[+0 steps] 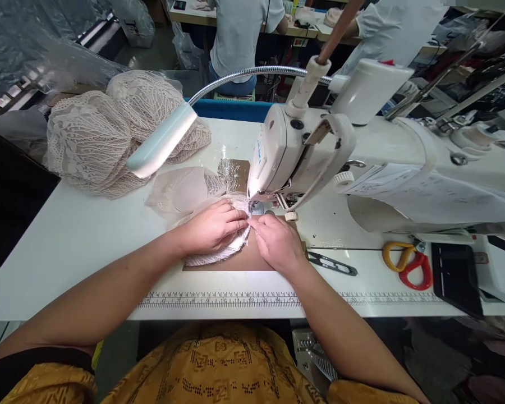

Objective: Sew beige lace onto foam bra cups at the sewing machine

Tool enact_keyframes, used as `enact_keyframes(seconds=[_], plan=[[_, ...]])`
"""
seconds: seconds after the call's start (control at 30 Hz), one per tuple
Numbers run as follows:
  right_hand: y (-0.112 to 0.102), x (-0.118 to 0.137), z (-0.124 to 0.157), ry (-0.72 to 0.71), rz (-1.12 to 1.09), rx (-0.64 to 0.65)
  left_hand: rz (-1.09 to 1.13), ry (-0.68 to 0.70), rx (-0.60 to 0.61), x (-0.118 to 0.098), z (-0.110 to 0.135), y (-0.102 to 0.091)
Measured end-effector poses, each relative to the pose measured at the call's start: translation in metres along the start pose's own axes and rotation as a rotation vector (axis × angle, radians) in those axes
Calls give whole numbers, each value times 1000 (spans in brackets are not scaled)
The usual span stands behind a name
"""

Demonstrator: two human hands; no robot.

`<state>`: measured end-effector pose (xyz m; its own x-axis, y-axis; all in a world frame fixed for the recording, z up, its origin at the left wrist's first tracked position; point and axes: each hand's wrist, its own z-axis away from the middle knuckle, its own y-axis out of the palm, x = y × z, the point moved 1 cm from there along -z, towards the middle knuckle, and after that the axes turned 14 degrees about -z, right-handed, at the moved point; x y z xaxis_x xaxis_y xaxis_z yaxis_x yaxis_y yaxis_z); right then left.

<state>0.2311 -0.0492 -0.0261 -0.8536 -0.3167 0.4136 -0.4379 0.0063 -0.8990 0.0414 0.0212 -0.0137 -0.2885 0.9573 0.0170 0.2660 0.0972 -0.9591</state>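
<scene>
Pale lace fabric (212, 257), rounded like a bra cup, lies at the needle area of a white sewing machine (273, 151). Over it, my left hand (214, 224) rests flat, its fingers reaching toward the presser foot. My right hand (275, 241) is closed in a pinch at the fabric's right edge, close to the left fingertips and just in front of the needle. A sheer piece with lace (189, 191) spreads out behind my left hand. The needle tip is mostly hidden by the machine head and my fingers.
A big pile of lace pieces (92, 134) stands at the back left, under a lamp (164, 140) on a bendable neck. Thread snips (332, 264), scissors (416, 269) and a black phone (457, 278) lie to the right. A printed ruler (235, 300) runs along the front edge. Two people sit beyond.
</scene>
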Motion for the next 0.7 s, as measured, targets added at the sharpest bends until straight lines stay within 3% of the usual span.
enact_keyframes(seconds=[0.43, 0.7], plan=[[3, 2, -5, 54, 59, -7, -91, -80, 42, 0, -4, 8], [3, 2, -6, 62, 62, -14, -155, -58, 87, 1, -4, 11]])
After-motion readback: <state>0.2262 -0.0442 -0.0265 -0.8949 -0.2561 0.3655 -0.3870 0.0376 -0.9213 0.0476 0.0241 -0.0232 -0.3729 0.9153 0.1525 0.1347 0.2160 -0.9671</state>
